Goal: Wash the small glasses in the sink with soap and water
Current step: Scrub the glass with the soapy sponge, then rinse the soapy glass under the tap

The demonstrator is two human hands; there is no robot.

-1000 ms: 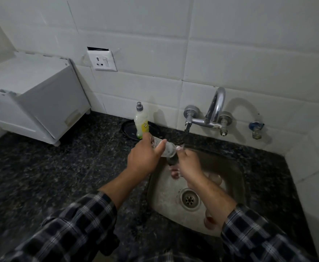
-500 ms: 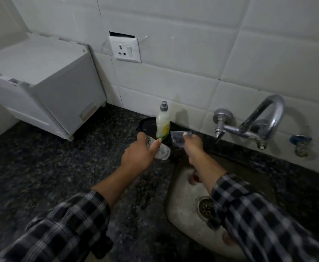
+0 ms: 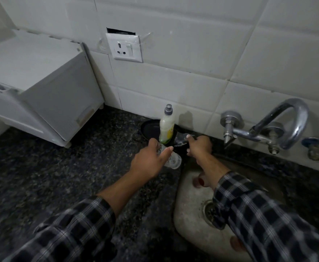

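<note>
Soaping step, I'd judge. My left hand (image 3: 148,162) grips small glass (image 3: 172,160), tilted, just in front of soap bottle (image 3: 166,129); my right hand (image 3: 199,146) pinches a crumpled shiny wad (image 3: 181,139) right beside that bottle. Next move needs soap on the wad, then scrubbing the glass.

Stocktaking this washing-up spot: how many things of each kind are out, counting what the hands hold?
Small glass, in left hand: 1
Reddish items in sink, partly hidden: 2
Soap bottle: 1
Black dish behind it: 1
Crumpled shiny wad, in right hand: 1
Tap: 1
Total: 7
</note>
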